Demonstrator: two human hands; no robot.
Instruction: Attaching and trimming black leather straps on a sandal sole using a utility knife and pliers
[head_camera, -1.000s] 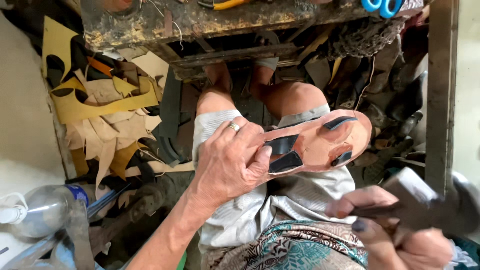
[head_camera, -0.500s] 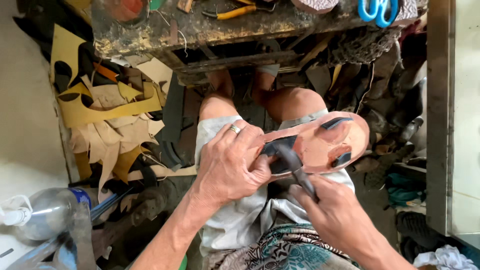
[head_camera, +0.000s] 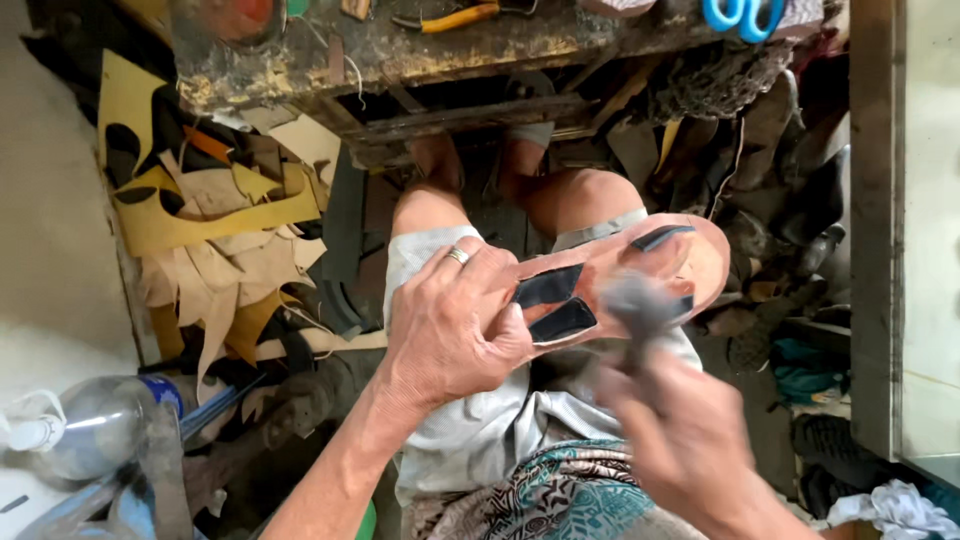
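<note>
On the person's lap, the left hand (head_camera: 445, 335) clamps a tan leather sandal sole (head_camera: 640, 280) with black strap ends, while the blurred right hand (head_camera: 690, 445) grips a dark hammer (head_camera: 640, 310) above it — a cluttered wooden workbench (head_camera: 450, 45) close ahead.

A clear plastic bottle (head_camera: 95, 425) is lying on its side at the lower left, close to the pale floor (head_camera: 50, 250), and it is the only package showing. Its body is see-through and greyish, it is carrying a blue band near the end that points toward the middle of the view, and a white fitting is sitting at the other end, by the left edge. Dark scraps are partly covering its lower side. No separate label, no sign and no screen are showing anywhere in the view, neither on the worn tabletop (head_camera: 420, 50) nor around it.
</note>
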